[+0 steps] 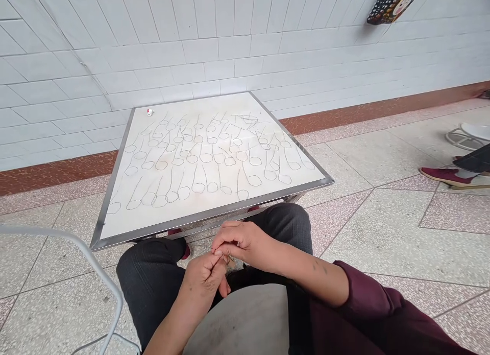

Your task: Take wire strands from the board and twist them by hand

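Observation:
My left hand (204, 276) and my right hand (243, 245) meet above my lap, just in front of the table's near edge. Fingertips of both are pinched together at one spot; whatever lies between them is too small or hidden to make out. Beyond them stands a white table (184, 163) with a grey metal rim. Many thin dark wire pieces (199, 188), each a round loop with a long tail, lie spread in rows over its top. A small white and red object (150, 112) sits at the far left corner.
A grey metal tube frame (95, 263) curves in at the left. White tiled wall (229, 43) rises behind the table. At the right are a person's red shoe (447, 176) and a round stool (465, 138). A patterned bag (394, 5) hangs on the wall.

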A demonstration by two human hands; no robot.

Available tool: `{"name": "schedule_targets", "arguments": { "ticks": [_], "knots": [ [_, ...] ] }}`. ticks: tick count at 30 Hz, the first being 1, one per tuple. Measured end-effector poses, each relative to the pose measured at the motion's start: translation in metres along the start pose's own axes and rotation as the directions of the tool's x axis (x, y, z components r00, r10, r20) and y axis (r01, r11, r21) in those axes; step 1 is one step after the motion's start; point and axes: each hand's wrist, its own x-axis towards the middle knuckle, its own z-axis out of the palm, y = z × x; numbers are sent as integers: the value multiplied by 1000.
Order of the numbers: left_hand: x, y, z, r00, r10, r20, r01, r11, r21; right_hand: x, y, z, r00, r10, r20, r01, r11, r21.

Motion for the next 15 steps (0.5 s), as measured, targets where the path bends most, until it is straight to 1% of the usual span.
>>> {"name": "schedule_targets", "arguments": {
  "ticks": [2, 3, 5, 7, 8, 10, 15],
  "knots": [
    [-1, 1, -1, 1000, 6, 3, -5, 998, -66, 1, -2, 1, 998, 42, -44, -41, 999, 10],
    [-2, 2, -1, 1000, 7, 5, -6, 994, -106, 2, -3, 2, 994, 83, -64, -80, 995, 58],
    [-3, 3, -1, 1000, 15, 15, -12, 983, -181, 2, -3, 5, 980, 184, -71, -161, 954, 254],
    [-6, 3, -1, 1000, 15, 25, -9, 969, -248, 3, -3, 8, 962, 266, -58, -205, 849, 486],
    [-7, 3, -1, 1000, 13, 27, -5, 961, -276, 4, -3, 9, 955, 291, -66, -202, 794, 574],
    [-9, 2, 0, 999, 11, 31, 0, 948, -317, 7, -3, 11, 938, 329, -109, -170, 712, 681],
    [-13, 2, 0, 997, 13, 70, 15, 923, -385, 13, -8, 7, 891, 416, -180, -109, 583, 805]
  ]
}}
